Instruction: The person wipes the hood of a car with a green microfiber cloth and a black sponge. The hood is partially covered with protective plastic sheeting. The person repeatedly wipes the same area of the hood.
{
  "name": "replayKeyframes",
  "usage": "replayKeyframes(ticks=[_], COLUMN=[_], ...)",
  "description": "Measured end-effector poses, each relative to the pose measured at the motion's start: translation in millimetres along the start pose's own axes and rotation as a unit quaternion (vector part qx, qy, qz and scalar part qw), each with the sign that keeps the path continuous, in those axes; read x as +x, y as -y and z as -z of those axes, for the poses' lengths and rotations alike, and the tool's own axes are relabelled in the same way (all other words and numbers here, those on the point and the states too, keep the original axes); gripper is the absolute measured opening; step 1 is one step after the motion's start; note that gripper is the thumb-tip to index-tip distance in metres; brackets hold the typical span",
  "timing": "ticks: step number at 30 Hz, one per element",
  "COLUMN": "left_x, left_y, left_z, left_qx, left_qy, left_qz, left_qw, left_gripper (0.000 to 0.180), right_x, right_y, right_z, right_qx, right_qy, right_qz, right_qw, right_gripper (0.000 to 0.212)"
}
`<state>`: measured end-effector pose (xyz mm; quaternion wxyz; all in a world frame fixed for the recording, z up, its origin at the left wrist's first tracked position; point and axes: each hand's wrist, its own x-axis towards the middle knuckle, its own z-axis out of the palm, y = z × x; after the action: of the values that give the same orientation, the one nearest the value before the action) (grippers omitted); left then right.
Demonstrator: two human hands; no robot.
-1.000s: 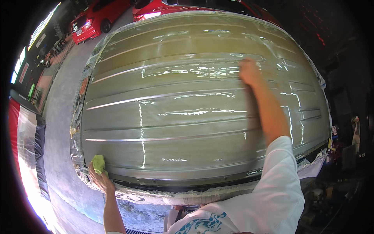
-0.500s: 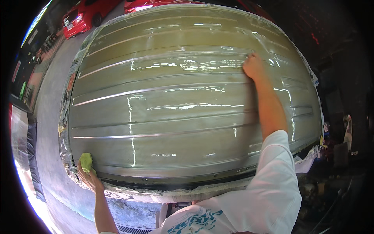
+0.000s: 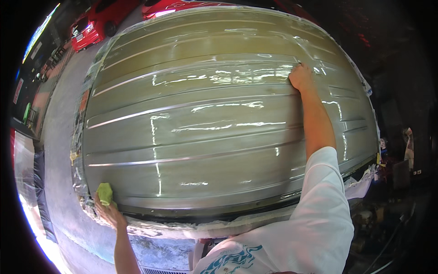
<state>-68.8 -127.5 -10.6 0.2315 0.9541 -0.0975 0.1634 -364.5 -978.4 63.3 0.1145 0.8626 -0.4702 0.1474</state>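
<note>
A large ribbed, olive-grey vehicle roof (image 3: 228, 169) spreads out before me, its surface wet and shiny with streaked reflections. Far out on its right half, my right hand (image 3: 301, 78) is closed and pressed against the panel by the end of a raised rib. Whatever its curled fingers hold is hidden. At the near left corner of the roof, my left hand (image 3: 109, 213) grips a yellow-green sponge (image 3: 105, 193) at the edge.
Crumpled masking film (image 3: 191, 230) runs along the roof's borders. Red cars (image 3: 86, 33) stand beyond it at the far left and back. Grey concrete floor (image 3: 61, 118) lies to the left. Dark clutter (image 3: 369, 223) fills the lower right.
The view has shifted slightly. My right hand sits a little farther right on the panel, its fingers still curled. My left hand stays at the near corner with the sponge.
</note>
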Motion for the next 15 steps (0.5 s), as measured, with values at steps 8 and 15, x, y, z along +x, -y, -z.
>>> replayKeyframes(ticks=[8, 15], left_x=[-1.9, -7.4], left_y=[-6.6, -3.6], left_z=[10.6, 20.7], left_qx=[-0.025, 0.009], left_qy=[-0.002, 0.017], left_qz=[-0.006, 0.026], left_qw=[1.000, 0.999], left_gripper=[0.065, 0.065], right_x=[-100.5, -112.3], right_y=[387.4, 275.1], right_z=[84.1, 72.1], right_qx=[0.152, 0.298], right_qy=[0.145, 0.143], right_qz=[0.242, 0.183], right_qw=[0.947, 0.926], right_gripper=[0.056, 0.075])
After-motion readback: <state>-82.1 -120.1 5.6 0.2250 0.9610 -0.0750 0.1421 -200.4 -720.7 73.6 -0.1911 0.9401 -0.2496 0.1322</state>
